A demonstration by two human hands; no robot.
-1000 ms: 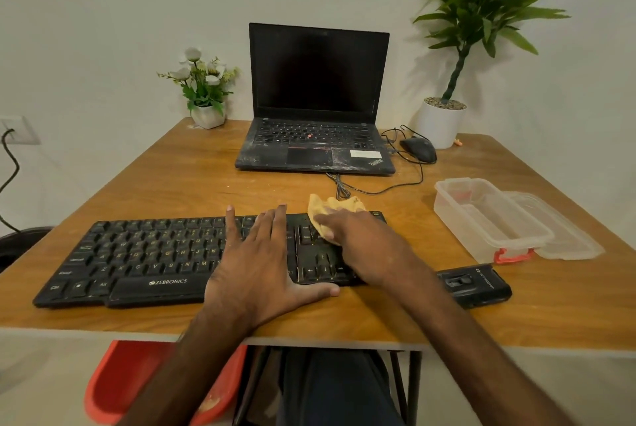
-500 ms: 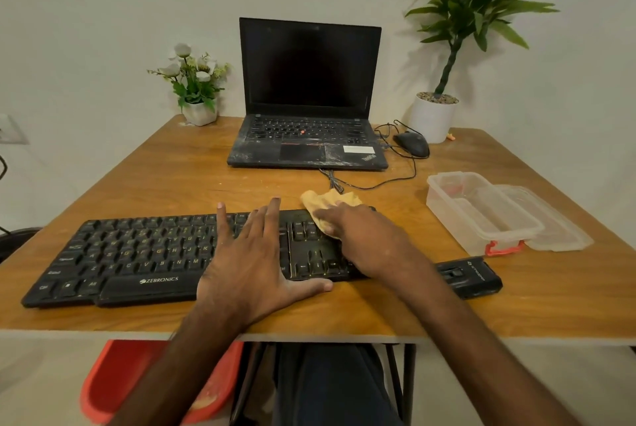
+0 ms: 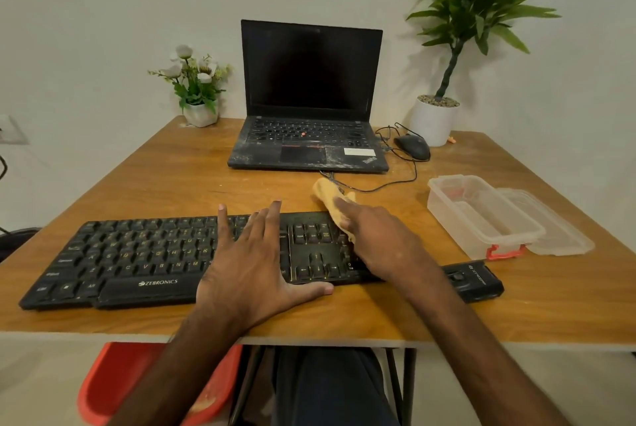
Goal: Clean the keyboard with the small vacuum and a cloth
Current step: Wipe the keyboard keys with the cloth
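You wipe the keyboard [image 3: 137,253] with the cloth [image 3: 330,198] under your right hand [image 3: 378,243].
The fingers of your right hand lie straight and close together and press the yellow cloth on the right end of the keys; part of the cloth sticks out beyond the fingertips. Your left hand [image 3: 247,264] lies flat with the fingers spread on the middle keys, the thumb along the near edge. The small vacuum [image 3: 478,279] lies on the table [image 3: 172,184] just beside your right wrist.
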